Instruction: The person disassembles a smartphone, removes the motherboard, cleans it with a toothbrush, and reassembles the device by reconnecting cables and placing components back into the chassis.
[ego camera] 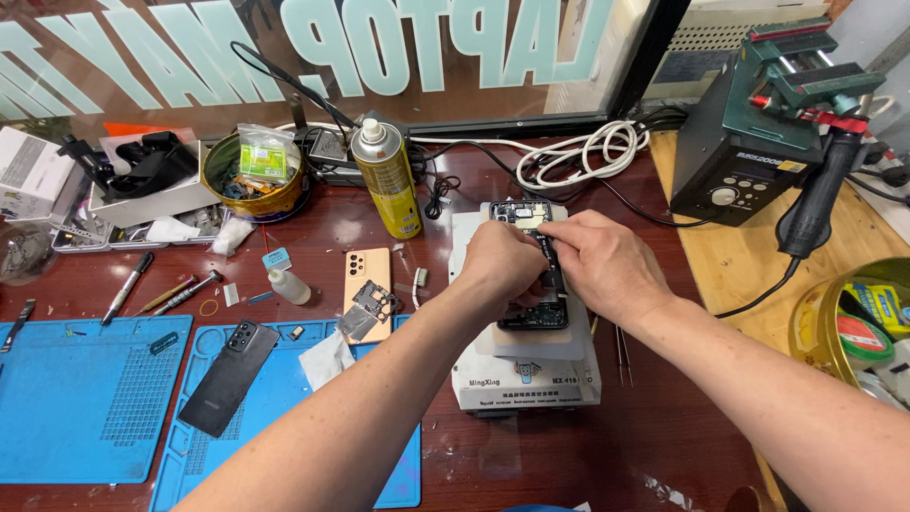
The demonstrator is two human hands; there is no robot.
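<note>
An opened phone with its insides showing lies on a white heating plate at the middle of the desk. Both my hands rest on it. My left hand is curled over the phone's left side, fingertips pressed to its middle. My right hand covers the right side, its fingers pinched at the phone's inner parts. Whether a small part is held between the fingers I cannot tell.
A yellow spray can stands behind the plate. A gold phone back, a black phone and blue mats lie to the left. A green-topped hot-air station and a tin of tape stand at right. Tweezers lie beside the plate.
</note>
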